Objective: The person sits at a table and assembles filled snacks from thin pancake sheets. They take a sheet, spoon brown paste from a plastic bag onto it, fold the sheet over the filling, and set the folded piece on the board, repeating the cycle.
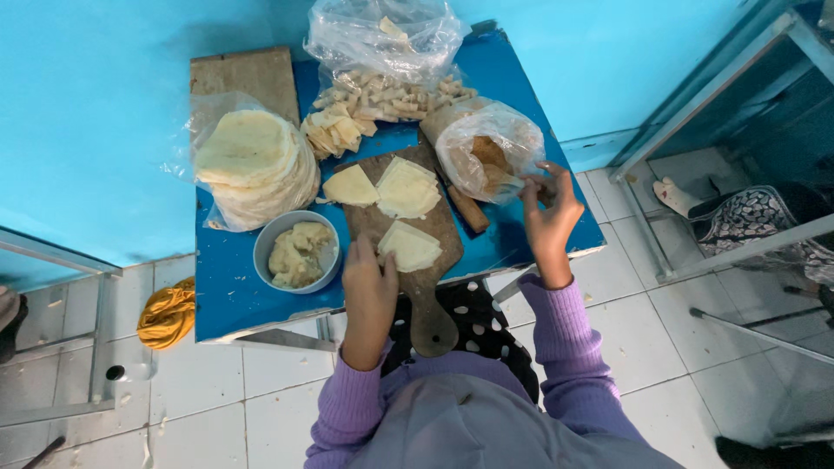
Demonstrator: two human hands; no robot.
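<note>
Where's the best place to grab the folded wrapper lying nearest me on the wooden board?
Probably the wrapper by its pointed left corner, next to the left hand. It lies flat on the board, so slide fingertips under that thin edge from the near side and pinch. The right hand is away at the plastic bag.

Both arms in purple ribbed sleeves, reaching forward from the body. Left hand (368, 280) palm down, fingers loosely curled, wrist straight. Right hand (549, 213) raised further out, fingers bent inward with fingertips pinched together, wrist slightly cocked, forearm angled toward the right.
</note>
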